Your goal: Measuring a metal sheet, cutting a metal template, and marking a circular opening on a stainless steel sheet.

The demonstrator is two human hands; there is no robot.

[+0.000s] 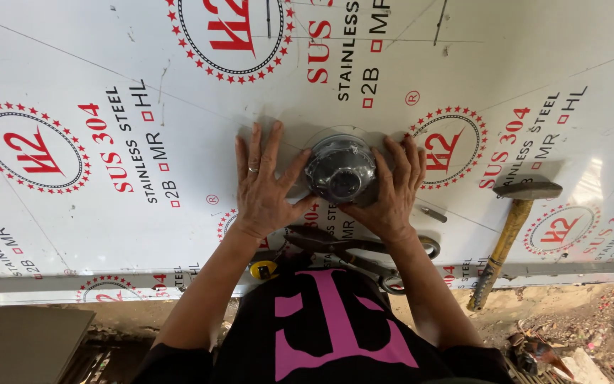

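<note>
At the frame's centre, my left hand (264,183) and right hand (390,190) press a shiny round bowl (340,171) onto the steel sheet (108,85), fingers spread against its sides. A faint curved line shows around its upper rim. Snips (353,249) and hammer (513,227) lie unused beside me.

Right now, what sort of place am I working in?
Likely a sheet-metal workshop or building site: a film-covered steel sheet, a hammer and tin snips lying on it, rubble-strewn dirt ground beside it.

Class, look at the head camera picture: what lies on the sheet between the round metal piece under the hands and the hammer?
A small dark pin-like piece lies between the round metal piece and the hammer; the right hand also covers part of that stretch.
</note>
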